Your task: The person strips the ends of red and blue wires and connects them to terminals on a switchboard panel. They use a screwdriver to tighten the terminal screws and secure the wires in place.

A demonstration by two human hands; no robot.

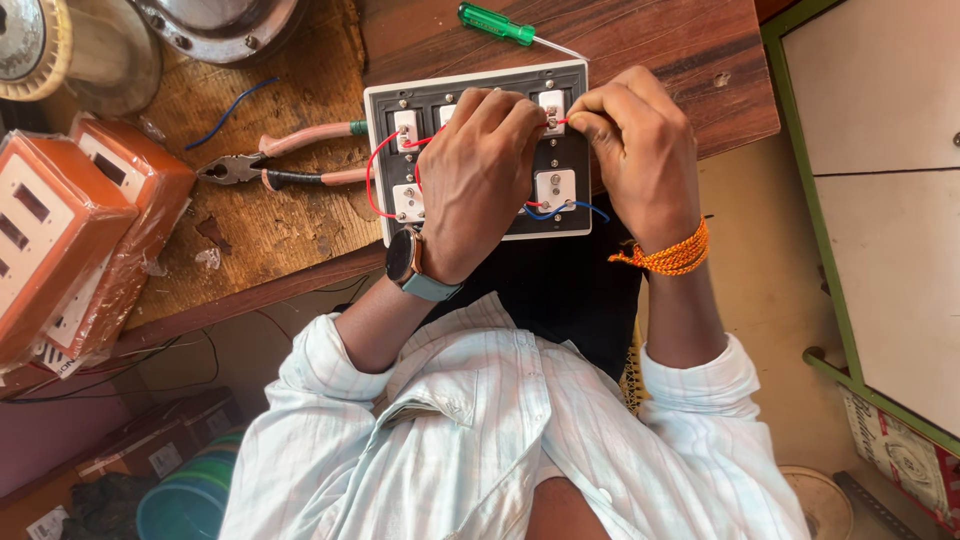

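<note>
A switch board panel [570, 80] lies back side up at the wooden table's near edge, with white switch modules and red and blue wires on it. My left hand [478, 180], a watch on its wrist, rests over the panel's middle, its fingertips pinching a red wire [378, 165] near the upper modules. At the top right module, my right hand [635, 150] has its fingers closed on the same wire end; an orange thread band circles its wrist.
Pliers [275, 165] with pink handles lie left of the panel. A green-handled screwdriver [497, 24] lies behind it. Orange wrapped boxes [60, 230] are stacked at the table's left. A metal pot [220, 25] sits at the back. A green-framed cabinet [880, 200] stands on the right.
</note>
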